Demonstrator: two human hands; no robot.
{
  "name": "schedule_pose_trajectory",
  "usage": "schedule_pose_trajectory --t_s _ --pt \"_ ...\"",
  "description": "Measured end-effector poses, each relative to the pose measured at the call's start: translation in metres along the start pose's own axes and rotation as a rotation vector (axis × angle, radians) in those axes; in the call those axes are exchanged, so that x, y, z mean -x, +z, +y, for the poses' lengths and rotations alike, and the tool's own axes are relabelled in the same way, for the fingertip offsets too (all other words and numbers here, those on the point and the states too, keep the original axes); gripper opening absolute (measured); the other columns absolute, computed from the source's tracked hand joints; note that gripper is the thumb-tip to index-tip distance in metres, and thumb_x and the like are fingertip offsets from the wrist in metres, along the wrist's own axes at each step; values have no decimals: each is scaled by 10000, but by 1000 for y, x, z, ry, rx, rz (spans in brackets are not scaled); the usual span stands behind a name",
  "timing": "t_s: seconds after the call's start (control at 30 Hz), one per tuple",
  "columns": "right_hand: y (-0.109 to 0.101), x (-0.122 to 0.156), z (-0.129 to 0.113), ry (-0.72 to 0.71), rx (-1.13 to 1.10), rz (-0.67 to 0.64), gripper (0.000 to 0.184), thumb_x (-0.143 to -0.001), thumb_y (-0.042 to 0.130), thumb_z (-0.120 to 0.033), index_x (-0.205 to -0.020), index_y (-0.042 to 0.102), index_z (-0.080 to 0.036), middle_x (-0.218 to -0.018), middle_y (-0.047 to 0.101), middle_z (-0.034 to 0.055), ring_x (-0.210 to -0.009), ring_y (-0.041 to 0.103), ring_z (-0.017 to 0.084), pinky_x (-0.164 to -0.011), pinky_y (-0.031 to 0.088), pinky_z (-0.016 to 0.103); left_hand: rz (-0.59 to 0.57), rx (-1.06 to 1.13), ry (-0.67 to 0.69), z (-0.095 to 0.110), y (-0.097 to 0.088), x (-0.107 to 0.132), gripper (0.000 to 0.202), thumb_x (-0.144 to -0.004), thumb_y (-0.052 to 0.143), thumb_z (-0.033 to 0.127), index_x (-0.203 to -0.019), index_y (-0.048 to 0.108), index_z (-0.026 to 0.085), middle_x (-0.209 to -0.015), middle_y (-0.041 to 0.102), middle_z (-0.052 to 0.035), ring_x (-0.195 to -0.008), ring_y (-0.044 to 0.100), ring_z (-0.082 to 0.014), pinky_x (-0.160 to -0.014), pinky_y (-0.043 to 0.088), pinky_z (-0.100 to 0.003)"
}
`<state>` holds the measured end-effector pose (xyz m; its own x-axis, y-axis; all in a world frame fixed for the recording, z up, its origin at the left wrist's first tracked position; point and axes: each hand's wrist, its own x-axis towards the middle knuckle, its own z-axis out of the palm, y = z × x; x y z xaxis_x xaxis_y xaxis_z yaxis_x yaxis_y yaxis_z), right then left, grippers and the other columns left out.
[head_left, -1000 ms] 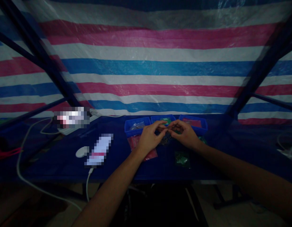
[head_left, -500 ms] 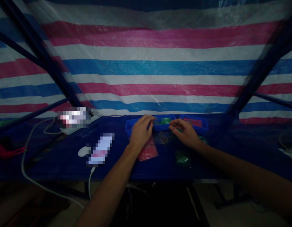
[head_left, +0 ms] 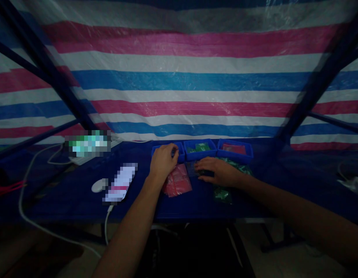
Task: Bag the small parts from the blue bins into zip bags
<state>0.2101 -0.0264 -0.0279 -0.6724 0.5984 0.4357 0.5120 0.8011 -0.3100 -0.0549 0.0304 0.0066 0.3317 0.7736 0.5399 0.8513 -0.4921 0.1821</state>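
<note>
At the far left, a white cable [head_left: 20, 204] loops over the blue table [head_left: 184, 210]. Next comes a device [head_left: 87, 143], obscured by pixelation, then a white disc [head_left: 99, 185] just beside a phone [head_left: 121, 182], its screen likewise obscured. The left hand [head_left: 164, 159] is positioned over the left tray [head_left: 183, 153], covering most of it. Its fingers are curled, with thumb and fingertips near one another; whether anything is gripped cannot be told. A red bag [head_left: 179, 184] lies flat on the table, partly beneath that wrist in view. The middle tray [head_left: 200, 155] contains green packets [head_left: 202, 146]. In front of it lies a clear bag [head_left: 191, 168], partly hidden by the right hand [head_left: 219, 170]. This hand is palm down, fingers extended and loosely parted from the thumb; contents, if any, cannot be told. A small green bag [head_left: 223, 195] lies nearer the table's front edge. The right tray [head_left: 237, 156] holds red packets [head_left: 234, 148], and further green bags [head_left: 244, 168] lie before it, partly behind the right hand
</note>
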Motion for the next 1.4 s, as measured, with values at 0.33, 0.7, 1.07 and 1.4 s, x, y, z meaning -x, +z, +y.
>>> schedule_pose_trajectory --t_s 0.33,0.7,1.07,1.4 --pt "-4 -2 -1 41 112 73 188 -949 658 -183 -1108 746 -232 -1085 778 62 -1047 708 239 -979 540 421 -66 59 -28 6 0 2 308 -1019 532 364 -1270 667 247 -1064 797 -52 -963 751 -266 -876 552 -381" --pt "-7 -1 2 64 130 291 172 -961 643 -175 -1102 730 -220 -1049 781 63 -1002 715 242 -909 562 404 -68 -23 7 7 2 3 401 -1046 462 445 -1079 791 217 -1033 796 -107 -1001 731 -281 -951 534 -416" --pt "-5 -6 2 352 -480 613 262 -913 741 -392 -1100 698 -213 -966 767 63 -886 747 209 -814 631 371 -58 482 250 42 -13 7 457 -958 684 416 -1383 608 264 -1201 771 -33 -1184 693 -229 -1084 505 -415" --pt "3 -6 2 357 -735 533 356 -855 798 -337 -1155 657 -208 -1038 759 78 -975 740 198 -883 626 367 -132 518 234 43 -7 7 363 -989 619 315 -1350 611 281 -1061 787 0 -967 750 -184 -927 565 -346"
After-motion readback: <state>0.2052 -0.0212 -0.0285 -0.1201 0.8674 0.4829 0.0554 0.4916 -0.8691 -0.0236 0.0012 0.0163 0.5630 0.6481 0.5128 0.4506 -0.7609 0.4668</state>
